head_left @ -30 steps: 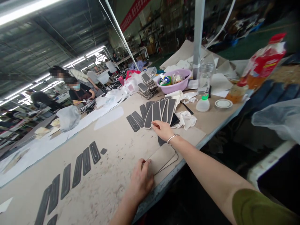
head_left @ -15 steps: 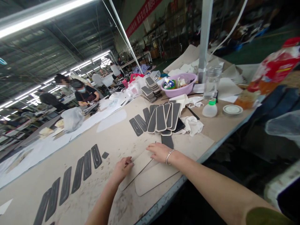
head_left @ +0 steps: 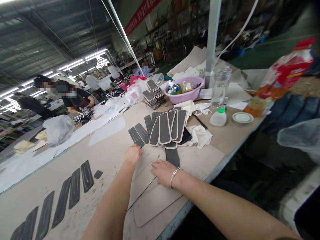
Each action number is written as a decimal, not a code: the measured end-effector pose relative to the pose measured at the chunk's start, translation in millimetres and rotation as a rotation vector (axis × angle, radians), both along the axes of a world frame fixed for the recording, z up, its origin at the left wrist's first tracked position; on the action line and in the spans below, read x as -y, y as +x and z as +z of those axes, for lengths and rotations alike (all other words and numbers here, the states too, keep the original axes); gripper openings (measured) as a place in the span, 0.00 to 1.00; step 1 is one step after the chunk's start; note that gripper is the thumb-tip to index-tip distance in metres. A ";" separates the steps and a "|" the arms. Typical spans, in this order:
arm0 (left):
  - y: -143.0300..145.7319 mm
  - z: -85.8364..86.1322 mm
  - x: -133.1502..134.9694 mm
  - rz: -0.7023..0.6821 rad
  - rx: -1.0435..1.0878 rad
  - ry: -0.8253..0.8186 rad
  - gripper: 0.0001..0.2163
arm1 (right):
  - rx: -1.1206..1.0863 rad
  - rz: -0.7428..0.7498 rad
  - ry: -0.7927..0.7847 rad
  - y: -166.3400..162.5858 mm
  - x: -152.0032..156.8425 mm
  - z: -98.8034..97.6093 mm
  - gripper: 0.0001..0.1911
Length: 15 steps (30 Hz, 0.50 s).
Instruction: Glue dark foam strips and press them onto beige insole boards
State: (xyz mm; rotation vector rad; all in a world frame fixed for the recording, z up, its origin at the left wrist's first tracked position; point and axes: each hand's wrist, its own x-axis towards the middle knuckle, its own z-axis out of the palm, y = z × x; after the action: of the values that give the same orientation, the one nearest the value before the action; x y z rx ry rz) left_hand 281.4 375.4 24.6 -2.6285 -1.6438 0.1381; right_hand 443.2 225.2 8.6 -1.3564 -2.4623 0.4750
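Observation:
My left hand (head_left: 133, 154) reaches forward and touches the near end of a dark grey strip (head_left: 136, 137) in a fanned row of dark strips with pale edges (head_left: 165, 128). Its fingers are curled down at the strip's end; a grip is not visible. My right hand (head_left: 163, 171), with a bracelet on the wrist, lies flat with fingers stretched on a beige cardboard sheet (head_left: 150, 196) near the table's front edge. A single dark strip (head_left: 172, 156) lies just beyond that hand.
More dark strips (head_left: 75, 186) lie in a row at the left. Behind the fan are stacked pieces (head_left: 152, 95), a purple bowl (head_left: 186, 88), a clear jar (head_left: 220, 86), a small bottle (head_left: 218, 117), white cloths (head_left: 200, 135) and a metal post (head_left: 212, 40). Other people work at the far left.
My left hand has gone forward from the cardboard sheet up to the fanned strips. My right hand drew back from the fan onto the cardboard and now lies there.

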 end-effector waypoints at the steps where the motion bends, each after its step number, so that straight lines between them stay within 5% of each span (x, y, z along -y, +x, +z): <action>1: 2.6 -1.8 -2.7 -0.005 -0.017 -0.003 0.15 | -0.001 0.000 -0.004 0.5 0.5 0.7 0.11; 9: 13.8 -2.6 -3.9 0.050 -0.002 0.063 0.11 | -0.012 -0.047 -0.024 1.6 1.9 8.6 0.09; 15: -19.6 40.0 36.3 0.208 0.233 0.193 0.13 | -0.248 -0.256 -0.015 4.9 -6.6 20.4 0.12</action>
State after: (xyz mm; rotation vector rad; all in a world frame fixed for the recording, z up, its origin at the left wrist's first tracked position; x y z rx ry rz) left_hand 261.7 339.0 64.6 -2.4025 -1.8900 -0.3175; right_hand 448.1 231.8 29.0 -1.4931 -2.0581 0.5625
